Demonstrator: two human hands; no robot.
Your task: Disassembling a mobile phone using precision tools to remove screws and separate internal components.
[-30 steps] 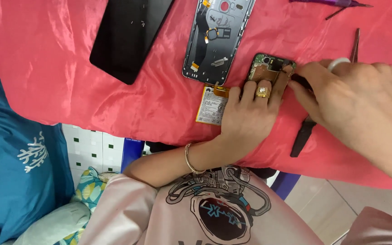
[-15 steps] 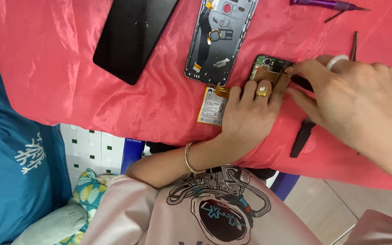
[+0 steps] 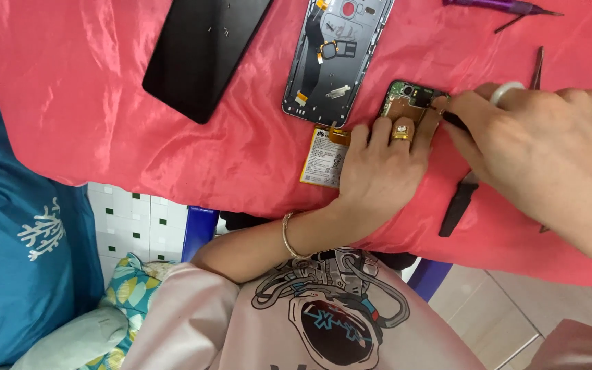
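Observation:
My left hand [image 3: 378, 168] lies flat on the red cloth [image 3: 104, 103], its fingers pressing down on an opened phone body [image 3: 405, 103] with a gold-coloured board. A gold ring sits on one finger. My right hand [image 3: 543, 151] grips a dark-handled tool [image 3: 455, 122] whose tip touches the top of that phone body. A white ring is on the right hand. A white and orange battery [image 3: 323, 159] lies just left of my left hand, partly under it.
A grey phone back frame [image 3: 334, 55] and a black screen panel [image 3: 203, 51] lie further up the cloth. A purple screwdriver [image 3: 498, 7], tweezers [image 3: 536, 67] and a black pry tool [image 3: 457, 205] lie at the right. Blue fabric [image 3: 22, 226] is at the left.
The view has shifted slightly. Both hands stay on the small phone body, with the right hand's tool still at its top edge.

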